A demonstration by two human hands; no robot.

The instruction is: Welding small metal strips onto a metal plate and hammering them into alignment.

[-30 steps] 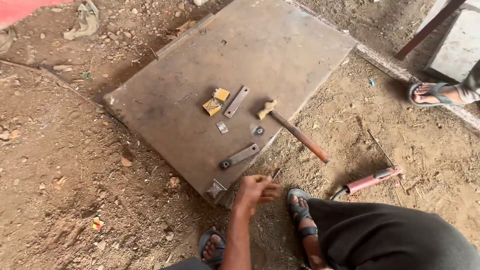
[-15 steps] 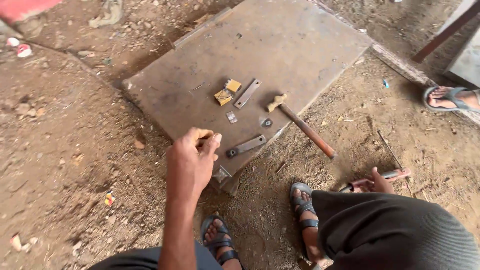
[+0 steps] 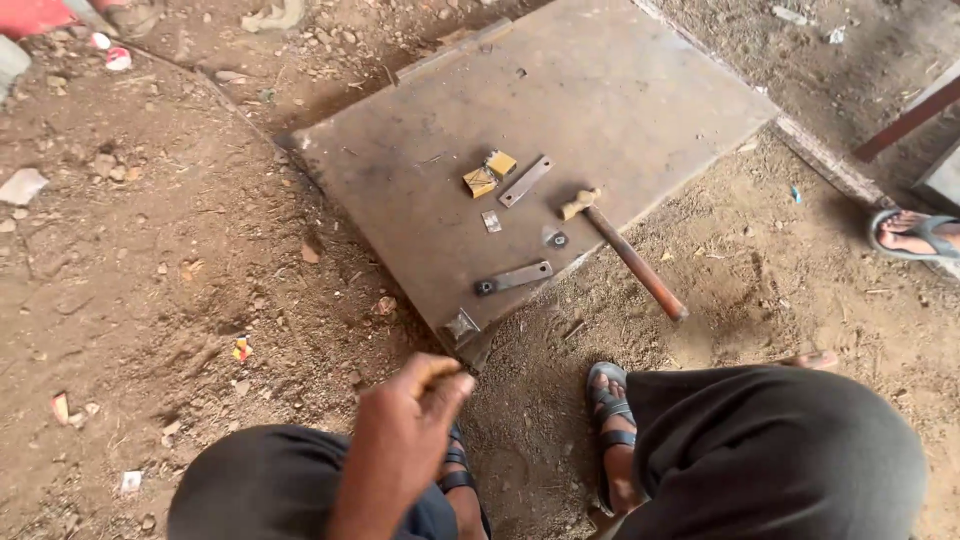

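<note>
Left hand (image 3: 405, 440) hangs loosely curled and empty above the knee, just short of the small metal square (image 3: 462, 325) on the steel plate's (image 3: 600, 90) near corner, while the right hand's (image 3: 808, 359) grip can't be told.

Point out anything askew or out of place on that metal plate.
The hammer lies slantwise with its head on the metal plate and its handle overhanging the edge onto the dirt. The flat bars lie scattered at odd angles. Nothing looks broken or spilled.

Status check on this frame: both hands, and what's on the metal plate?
Left hand curled loosely over the knee, holding nothing visible. Right hand mostly hidden behind the leg. Hammer lies untouched across the edge of the metal plate, beside flat bars.
</note>
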